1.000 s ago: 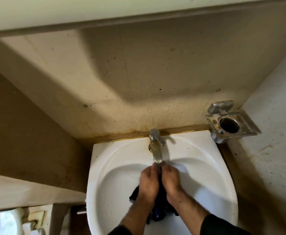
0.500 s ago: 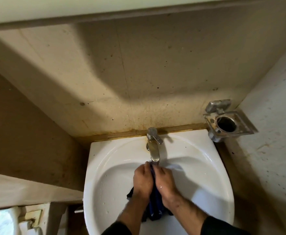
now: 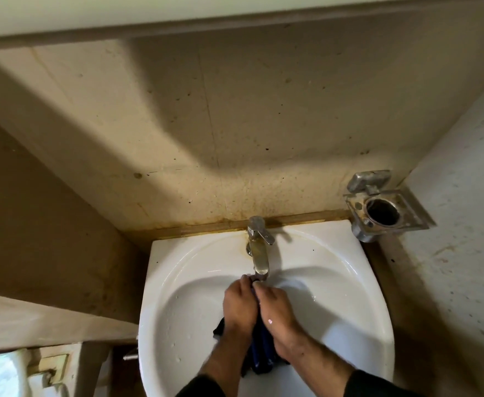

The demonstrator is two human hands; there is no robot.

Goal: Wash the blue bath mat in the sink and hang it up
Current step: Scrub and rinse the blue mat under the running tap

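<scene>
The dark blue bath mat (image 3: 260, 353) is bunched up in the white sink (image 3: 183, 282), right under the spout of the metal tap (image 3: 259, 250). My left hand (image 3: 239, 308) and my right hand (image 3: 278, 310) lie side by side on top of it, fingers curled round the wet cloth and pressed together just below the spout. Most of the mat is hidden beneath my hands and forearms; a dark corner sticks out at the left wrist. Water drops dot the basin.
A metal holder with a round hole (image 3: 384, 210) is fixed to the wall right of the sink. Stained beige walls close in behind and on both sides. A shelf overhangs above. A white fixture (image 3: 8, 373) shows at the lower left.
Both hands keep their grip on the mat under the tap and have shifted only slightly; the view has swung a little to the right.
</scene>
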